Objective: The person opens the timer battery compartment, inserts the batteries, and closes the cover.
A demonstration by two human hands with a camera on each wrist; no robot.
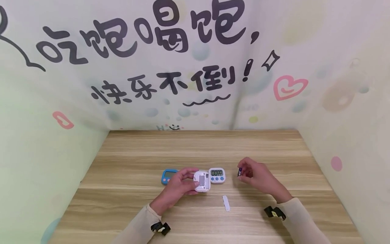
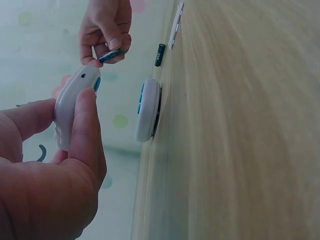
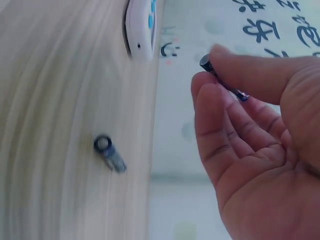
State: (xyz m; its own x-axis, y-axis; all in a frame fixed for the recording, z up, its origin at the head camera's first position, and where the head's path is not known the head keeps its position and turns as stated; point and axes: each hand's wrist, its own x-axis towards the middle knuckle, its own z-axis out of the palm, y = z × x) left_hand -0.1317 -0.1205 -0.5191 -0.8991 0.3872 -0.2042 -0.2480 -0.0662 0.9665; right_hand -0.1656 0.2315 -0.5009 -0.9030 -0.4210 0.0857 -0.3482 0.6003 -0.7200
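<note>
My left hand (image 1: 176,188) grips a white digital timer (image 1: 202,181) by its edges, thumb on one face. The timer's back is turned up in the head view, showing its uncovered battery slot along the right side. To the right, my right hand (image 1: 259,177) pinches a small dark battery (image 3: 228,81) between thumb and fingertips, raised above the table. A second battery (image 3: 110,154) lies on the tabletop below that hand; in the head view it is hidden. The thin white battery cover (image 1: 226,203) rests in front, between the two hands.
Just behind the held timer, another white timer (image 1: 217,175) with blue buttons lies face up. A blue timer (image 1: 168,175) sits to its left, partly covered by my left hand. The wooden table (image 1: 122,217) is bordered by printed walls at the back and sides.
</note>
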